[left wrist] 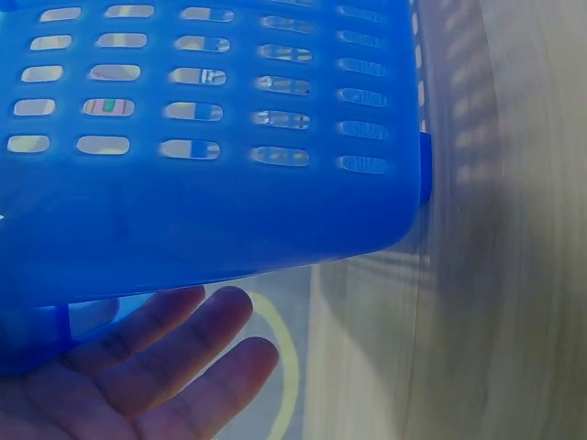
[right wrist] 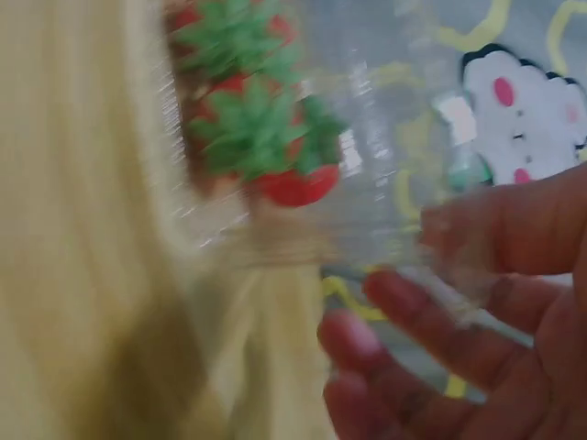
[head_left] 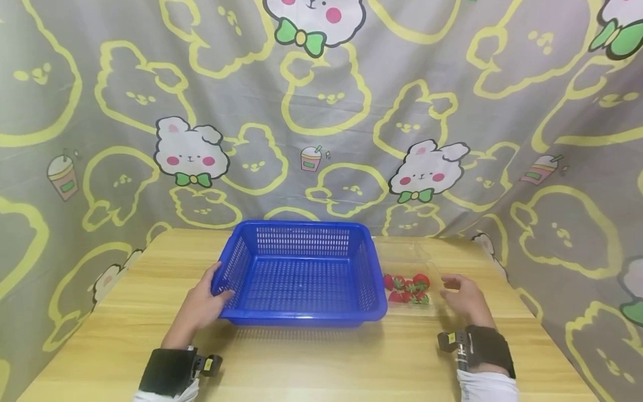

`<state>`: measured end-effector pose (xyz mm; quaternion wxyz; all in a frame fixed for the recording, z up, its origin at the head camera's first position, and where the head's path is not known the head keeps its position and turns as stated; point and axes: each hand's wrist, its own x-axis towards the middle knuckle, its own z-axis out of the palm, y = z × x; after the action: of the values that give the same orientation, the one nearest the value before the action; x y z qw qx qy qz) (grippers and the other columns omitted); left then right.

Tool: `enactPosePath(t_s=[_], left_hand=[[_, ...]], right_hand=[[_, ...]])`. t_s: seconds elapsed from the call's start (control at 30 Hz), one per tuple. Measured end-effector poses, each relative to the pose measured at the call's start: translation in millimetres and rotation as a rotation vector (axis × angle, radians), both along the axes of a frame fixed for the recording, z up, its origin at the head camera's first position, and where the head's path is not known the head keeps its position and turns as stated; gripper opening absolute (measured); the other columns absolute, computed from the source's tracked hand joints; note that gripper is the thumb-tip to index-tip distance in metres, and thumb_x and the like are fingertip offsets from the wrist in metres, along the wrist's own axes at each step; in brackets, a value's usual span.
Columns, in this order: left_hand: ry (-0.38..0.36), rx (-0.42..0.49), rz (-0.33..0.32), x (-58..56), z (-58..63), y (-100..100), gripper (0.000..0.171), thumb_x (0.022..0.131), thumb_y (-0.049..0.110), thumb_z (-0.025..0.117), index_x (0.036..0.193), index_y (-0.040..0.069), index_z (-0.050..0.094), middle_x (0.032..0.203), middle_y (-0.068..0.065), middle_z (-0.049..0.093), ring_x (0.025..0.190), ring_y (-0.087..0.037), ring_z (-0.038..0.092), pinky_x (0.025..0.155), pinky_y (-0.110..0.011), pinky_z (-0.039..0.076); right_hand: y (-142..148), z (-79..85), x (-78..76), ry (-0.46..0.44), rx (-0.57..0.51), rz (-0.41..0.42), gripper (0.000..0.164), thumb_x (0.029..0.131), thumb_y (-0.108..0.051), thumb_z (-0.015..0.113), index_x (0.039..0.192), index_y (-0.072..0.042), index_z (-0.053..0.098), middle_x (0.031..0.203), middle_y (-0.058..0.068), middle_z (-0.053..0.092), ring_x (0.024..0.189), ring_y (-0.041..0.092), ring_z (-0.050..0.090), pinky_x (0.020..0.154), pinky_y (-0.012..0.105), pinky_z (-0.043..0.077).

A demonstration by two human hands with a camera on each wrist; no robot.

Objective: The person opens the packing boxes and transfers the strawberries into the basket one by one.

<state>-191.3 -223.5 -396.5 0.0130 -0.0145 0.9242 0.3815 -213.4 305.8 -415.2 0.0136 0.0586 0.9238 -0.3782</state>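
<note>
A blue plastic basket (head_left: 306, 315) with slotted walls is in the middle of the head view, with nothing visible inside. My left hand (head_left: 205, 298) holds its left rim, thumb over the inner side and fingers outside. In the left wrist view, the fingers (left wrist: 225, 376) show below the blue wall (left wrist: 211, 220). To the basket's right is a clear plastic box (head_left: 433, 268) holding several strawberries (head_left: 409, 287) with green leaves. At the box's right edge, my right hand (head_left: 464, 298) pinches its rim between thumb and fingers; the right wrist view is blurred there.
The wooden table (head_left: 311, 368) carries the basket and box. Close behind it hangs a grey curtain (head_left: 331, 111) with yellow outlines and rabbit prints, which also runs along both sides. The basket's right wall stands close to the box and partly covers it.
</note>
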Motion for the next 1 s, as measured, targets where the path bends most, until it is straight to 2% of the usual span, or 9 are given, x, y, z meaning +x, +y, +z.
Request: enactPosePath(t_s=[0.13,0.23,0.37,0.47,0.57,0.63,0.83,1.0], left_hand=[[-0.010,0.024,0.002,2.5,0.0,1.9,0.073,0.096,0.018,0.051,0.151,0.004,0.004,0.142,-0.043,0.027,0.123,-0.060,0.033,0.097,-0.074,0.030],[-0.012,0.040,0.002,5.3,-1.1,4.0,0.073,0.095,0.016,0.051,0.150,0.004,0.005,0.142,-0.043,0.027,0.123,-0.059,0.034,0.098,-0.073,0.031],[-0.003,0.047,-0.002,6.5,-0.7,7.1,0.073,0.095,0.016,0.051,0.150,0.004,0.005,0.142,-0.043,0.028,0.123,-0.059,0.035,0.098,-0.073,0.031],[-0.001,0.043,-0.003,5.8,1.4,8.2,0.073,0.096,0.017,0.051,0.151,0.005,0.004,0.142,-0.043,0.028,0.123,-0.059,0.034,0.097,-0.074,0.031],[0.006,0.039,0.000,4.5,3.0,7.8,0.073,0.096,0.017,0.050,0.151,0.005,0.004,0.142,-0.043,0.027,0.123,-0.059,0.033,0.097,-0.074,0.031],[0.012,0.040,0.000,3.4,3.0,7.4,0.073,0.096,0.016,0.050,0.151,0.005,0.004,0.142,-0.042,0.028,0.124,-0.059,0.033,0.098,-0.073,0.030],[0.004,0.033,-0.006,2.1,0.3,7.7,0.072,0.096,0.017,0.050,0.150,0.004,0.005,0.142,-0.042,0.028,0.124,-0.060,0.033,0.098,-0.073,0.031],[-0.005,0.027,-0.005,2.1,1.6,9.0,0.073,0.096,0.018,0.050,0.150,0.004,0.004,0.142,-0.042,0.027,0.124,-0.060,0.033,0.097,-0.074,0.031]], right_hand=[[2.5,-7.6,-1.9,0.031,-0.010,0.023,0.046,0.088,-0.004,0.055,0.131,0.009,0.044,0.122,0.035,0.055,0.106,0.049,0.053,0.078,0.047,0.052],[3.9,-10.4,-2.6,0.034,-0.008,0.025,0.046,0.087,-0.003,0.056,0.131,0.008,0.045,0.121,0.035,0.056,0.101,0.046,0.057,0.069,0.038,0.053],[1.5,-6.9,-2.8,0.073,0.027,-0.003,0.043,0.093,-0.013,0.053,0.131,0.006,0.045,0.126,0.036,0.051,0.106,0.049,0.054,0.074,0.047,0.053],[-6.9,1.4,-3.9,0.141,0.043,-0.043,0.044,0.097,-0.025,0.050,0.130,0.004,0.046,0.129,0.035,0.050,0.110,0.050,0.051,0.079,0.055,0.051],[-19.1,11.5,-7.1,0.213,0.031,-0.059,0.043,0.097,-0.029,0.050,0.127,0.002,0.049,0.127,0.033,0.053,0.109,0.048,0.053,0.080,0.056,0.051],[-26.5,16.6,-10.2,0.235,0.016,-0.034,0.041,0.097,-0.027,0.052,0.126,0.002,0.051,0.124,0.032,0.055,0.108,0.048,0.054,0.080,0.056,0.051],[-43.5,15.4,-16.8,0.144,-0.002,0.097,0.036,0.094,-0.017,0.058,0.121,0.005,0.053,0.115,0.030,0.061,0.106,0.046,0.056,0.084,0.056,0.051],[-57.3,8.6,-21.3,0.123,0.005,0.105,0.035,0.092,-0.018,0.060,0.117,0.005,0.057,0.110,0.030,0.063,0.102,0.043,0.058,0.085,0.056,0.049]])
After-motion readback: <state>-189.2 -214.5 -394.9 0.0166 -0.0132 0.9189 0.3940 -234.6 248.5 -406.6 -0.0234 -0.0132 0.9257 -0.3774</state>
